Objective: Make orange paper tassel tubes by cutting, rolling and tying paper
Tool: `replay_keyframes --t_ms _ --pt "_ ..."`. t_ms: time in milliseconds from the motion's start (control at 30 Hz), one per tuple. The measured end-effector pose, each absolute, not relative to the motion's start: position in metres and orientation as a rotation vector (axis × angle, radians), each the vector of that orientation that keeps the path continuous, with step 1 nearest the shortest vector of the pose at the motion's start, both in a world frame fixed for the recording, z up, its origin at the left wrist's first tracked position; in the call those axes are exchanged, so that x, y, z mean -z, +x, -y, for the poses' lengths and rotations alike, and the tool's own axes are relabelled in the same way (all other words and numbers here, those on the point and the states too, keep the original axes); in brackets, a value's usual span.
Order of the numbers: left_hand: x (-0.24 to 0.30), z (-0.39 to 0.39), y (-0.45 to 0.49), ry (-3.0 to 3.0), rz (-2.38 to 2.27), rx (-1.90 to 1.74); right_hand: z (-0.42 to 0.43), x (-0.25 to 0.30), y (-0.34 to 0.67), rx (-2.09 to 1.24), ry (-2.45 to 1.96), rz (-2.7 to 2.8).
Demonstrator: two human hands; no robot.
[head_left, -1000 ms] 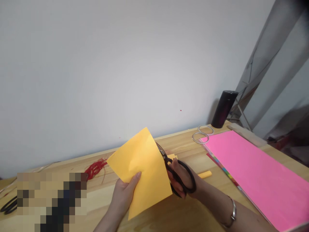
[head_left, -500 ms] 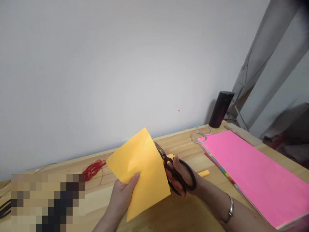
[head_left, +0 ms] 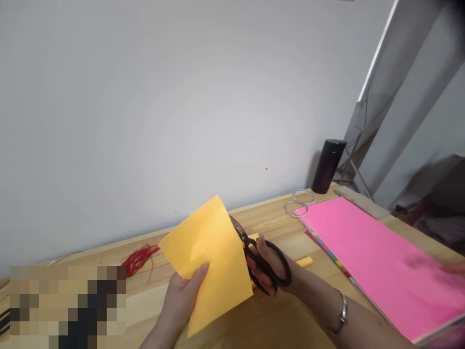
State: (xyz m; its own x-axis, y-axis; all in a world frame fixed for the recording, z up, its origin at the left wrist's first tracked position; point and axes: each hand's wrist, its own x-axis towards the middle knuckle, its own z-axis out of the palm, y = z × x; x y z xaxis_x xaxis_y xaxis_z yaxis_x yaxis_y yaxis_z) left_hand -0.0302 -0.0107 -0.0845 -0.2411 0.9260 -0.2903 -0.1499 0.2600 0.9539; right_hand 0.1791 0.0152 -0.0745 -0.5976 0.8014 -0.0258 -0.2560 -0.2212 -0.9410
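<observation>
Pale wooden table point(head_left: 276, 228); pink paper point(head_left: 378, 261) right; white wall point(head_left: 163, 106) behind.

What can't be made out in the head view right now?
- Blades of the black-handled scissors: mostly hidden behind the orange paper sheet, so their spread is unclear.
- Right hand: fingers partly covered by the scissor loops.
- Left hand: fingers hidden behind the sheet, only the thumb shows.
- Lower-left table area: pixelated block.
- Pink paper sheet: cut off by the frame's right edge.
</observation>
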Motion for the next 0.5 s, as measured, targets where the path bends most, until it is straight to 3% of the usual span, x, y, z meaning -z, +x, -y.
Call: replay_keyframes --t_ms 500 --pt "0.086 0.009 -0.031 0.734 -1.44 -1.244 -0.02 0.085 0.177 -1.866 -0.693 1.327"
